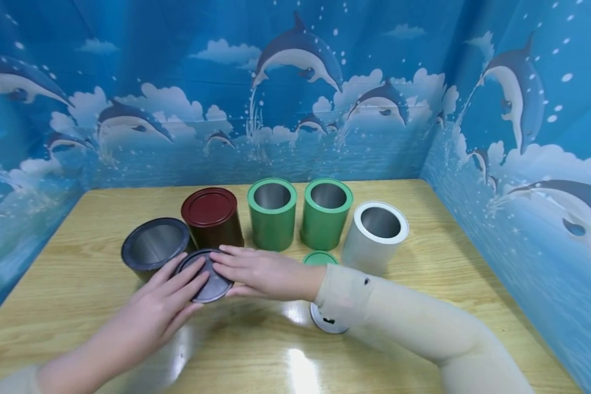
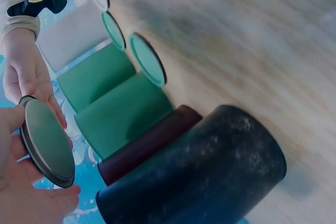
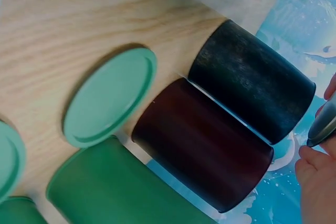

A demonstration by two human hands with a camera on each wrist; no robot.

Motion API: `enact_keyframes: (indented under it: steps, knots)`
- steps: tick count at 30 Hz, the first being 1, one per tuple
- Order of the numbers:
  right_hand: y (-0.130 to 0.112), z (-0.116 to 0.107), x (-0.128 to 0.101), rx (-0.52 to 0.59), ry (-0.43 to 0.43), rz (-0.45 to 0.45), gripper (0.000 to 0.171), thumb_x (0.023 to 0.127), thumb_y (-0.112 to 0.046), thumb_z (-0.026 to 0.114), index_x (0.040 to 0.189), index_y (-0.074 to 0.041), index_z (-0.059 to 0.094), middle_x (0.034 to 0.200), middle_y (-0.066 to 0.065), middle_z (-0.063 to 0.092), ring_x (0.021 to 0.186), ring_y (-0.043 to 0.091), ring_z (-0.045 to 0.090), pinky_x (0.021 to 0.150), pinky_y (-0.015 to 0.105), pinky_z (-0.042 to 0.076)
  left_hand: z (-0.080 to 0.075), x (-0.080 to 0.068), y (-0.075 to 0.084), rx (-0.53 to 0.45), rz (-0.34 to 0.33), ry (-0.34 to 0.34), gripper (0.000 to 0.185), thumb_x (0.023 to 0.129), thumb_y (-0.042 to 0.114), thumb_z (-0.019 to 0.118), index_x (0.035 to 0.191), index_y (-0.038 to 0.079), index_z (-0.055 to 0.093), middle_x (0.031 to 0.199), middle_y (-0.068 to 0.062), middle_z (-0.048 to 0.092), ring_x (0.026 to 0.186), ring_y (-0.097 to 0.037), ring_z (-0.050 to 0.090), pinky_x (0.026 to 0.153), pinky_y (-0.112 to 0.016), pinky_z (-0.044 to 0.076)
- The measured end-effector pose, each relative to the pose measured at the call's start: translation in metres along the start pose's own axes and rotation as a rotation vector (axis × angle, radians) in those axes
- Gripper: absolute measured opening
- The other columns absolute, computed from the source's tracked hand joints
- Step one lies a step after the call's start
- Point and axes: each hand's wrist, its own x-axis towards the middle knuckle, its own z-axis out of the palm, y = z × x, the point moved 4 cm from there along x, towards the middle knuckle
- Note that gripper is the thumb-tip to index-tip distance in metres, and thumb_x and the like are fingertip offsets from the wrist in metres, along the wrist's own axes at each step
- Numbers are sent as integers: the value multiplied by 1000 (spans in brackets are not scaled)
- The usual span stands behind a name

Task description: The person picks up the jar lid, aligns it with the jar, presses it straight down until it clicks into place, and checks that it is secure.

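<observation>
At the far left of the wood-grain table (image 1: pixel 54 306), a black can (image 1: pixel 155 243) stands upright, its mouth uncovered. In front of it comes my left hand (image 1: pixel 160 309), pinching the dark grey lid (image 1: pixel 209 276) by its near-left rim, fingers laid over the top and thumb at the edge. The lid hangs tilted in the air between my two hands, in front of the black can and the red can and apart from both. Just beside the black can, the red can (image 1: pixel 209 216) has its top closed by a dark red disc. My right hand (image 1: pixel 263 271) pinches the opposite rim of the grey lid, fingers on top and thumb lower down; my pale sleeve (image 1: pixel 413 314) runs off to the right. Behind that hand stand two green cans (image 1: pixel 272 219), both open. One green lid (image 2: pixel 148 60), nearer the red can, shows in the left wrist view; another green lid (image 1: pixel 320 258) peeps out beyond my wrist, in front of the right-hand green can. Nearer me, a pale disc (image 1: pixel 321 322) seems to be a lid too, though my sleeve covers part of it. The white can (image 1: pixel 376 235), open, stands rightmost, and a blue dolphin curtain (image 1: pixel 537 169) rises past it.
</observation>
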Motion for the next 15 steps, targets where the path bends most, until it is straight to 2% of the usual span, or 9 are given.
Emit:
enact_keyframes:
  steps: [8, 12, 15]
  knots:
    - [3, -8, 13, 25, -1, -3, 54, 97, -28, 52, 141, -2, 37, 148, 11, 30, 139, 22, 20, 109, 20, 12, -12, 0, -10, -11, 12, 44, 55, 98, 46, 35, 125, 6, 60, 134, -14, 51, 125, -41, 39, 85, -56, 44]
    - [4, -11, 21, 37, -4, 1, 54, 97, -28, 51, 142, -2, 36, 148, 11, 30, 139, 21, 20, 109, 19, 13, -16, 0, -16, -10, 11, 28, 54, 98, 46, 37, 126, 6, 60, 135, -14, 50, 126, -41, 39, 85, -57, 44]
    - [5, -13, 26, 37, -19, 12, 55, 98, -30, 50, 143, -4, 34, 149, 10, 28, 140, 20, 17, 109, 19, 14, -18, -1, -22, -10, 8, 13, 52, 97, 45, 40, 128, 7, 58, 136, -14, 49, 127, -40, 38, 91, -55, 41]
